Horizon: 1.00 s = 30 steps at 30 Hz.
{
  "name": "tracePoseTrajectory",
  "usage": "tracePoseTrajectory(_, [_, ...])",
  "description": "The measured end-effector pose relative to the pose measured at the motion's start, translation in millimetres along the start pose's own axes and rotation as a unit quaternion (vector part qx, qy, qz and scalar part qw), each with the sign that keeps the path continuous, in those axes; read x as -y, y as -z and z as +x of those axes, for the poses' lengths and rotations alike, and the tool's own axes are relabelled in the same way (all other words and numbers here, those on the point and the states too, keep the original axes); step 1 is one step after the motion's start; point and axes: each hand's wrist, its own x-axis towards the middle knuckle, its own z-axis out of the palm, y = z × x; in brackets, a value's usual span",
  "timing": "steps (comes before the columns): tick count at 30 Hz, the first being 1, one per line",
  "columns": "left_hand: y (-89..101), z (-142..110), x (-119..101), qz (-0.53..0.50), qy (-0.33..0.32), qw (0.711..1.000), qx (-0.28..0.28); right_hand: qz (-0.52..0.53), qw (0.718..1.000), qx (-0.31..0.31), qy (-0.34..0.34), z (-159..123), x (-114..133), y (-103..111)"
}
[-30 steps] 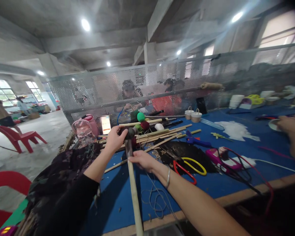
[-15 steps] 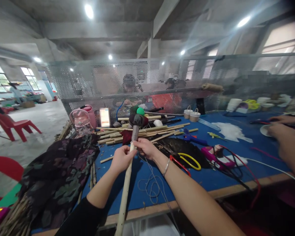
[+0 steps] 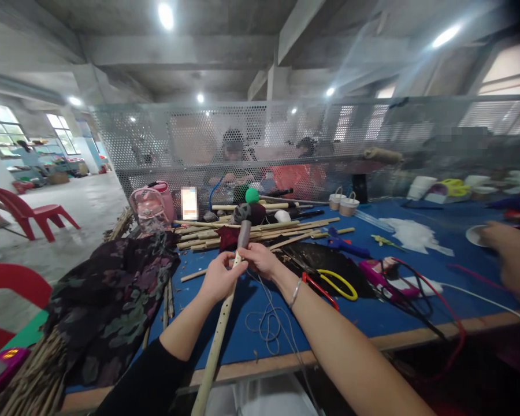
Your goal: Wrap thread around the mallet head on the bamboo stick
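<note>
A pale wooden stick [image 3: 219,335] with a row of small dark holes slants up from the lower edge. Grey wrapping [image 3: 243,235] covers its upper end, with a dark patterned round head [image 3: 243,214] at the top. My left hand [image 3: 220,276] is closed around the stick just below the wrapping. Against the wrapping's lower edge, my right hand [image 3: 260,260] pinches with fingers and thumb; what lies between its fingertips is too small to make out, though a thin grey cord [image 3: 268,323] trails from there in loose loops over the blue table [image 3: 238,352].
Scissors [image 3: 329,283] with red and yellow handles lie right of my hands, near a purple device [image 3: 375,277] with cables. Sticks [image 3: 286,231] are piled behind. Dark floral cloth [image 3: 117,312] covers the left side. A co-worker's hand [image 3: 509,248] is at right.
The stick has turned about its length, so its row of holes now faces me. Both hands stay at the same place on it. The co-worker's hand at right has shifted, and the view has moved slightly.
</note>
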Motion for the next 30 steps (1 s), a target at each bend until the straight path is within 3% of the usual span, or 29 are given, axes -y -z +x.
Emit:
tracePoseTrajectory(2, [-1.7,1,3,0.036,-0.039,0.997,-0.063,-0.012,1.000,-0.012,-0.006,0,0,-2])
tracePoseTrajectory(5, [-2.7,1,2,0.026,-0.025,0.996,-0.077,-0.017,1.000,-0.017,-0.019,-1,4,-1])
tracePoseTrajectory(9, [-0.6,2,-3,-0.075,0.033,0.996,-0.037,-0.002,1.000,0.004,-0.007,-3,8,3])
tracePoseTrajectory(17, [-4.2,-1,1,-0.200,0.069,0.977,0.032,0.059,0.997,0.031,-0.027,-6,12,5])
tracePoseTrajectory(22, [11.3,12,-10,-0.135,0.127,0.979,0.086,0.030,0.999,0.013,-0.011,-5,11,7])
tracePoseTrajectory(25, [12.1,24,-18,-0.033,0.114,0.984,0.132,0.005,1.000,0.000,-0.013,-2,10,11])
tracePoseTrajectory(27, [1.2,26,-20,-0.016,0.092,0.988,0.121,-0.007,1.000,-0.026,-0.009,-1,9,14])
tracePoseTrajectory(30, [-20.9,18,-19,-0.086,0.128,0.988,0.029,-0.018,0.999,-0.035,-0.016,1,6,15])
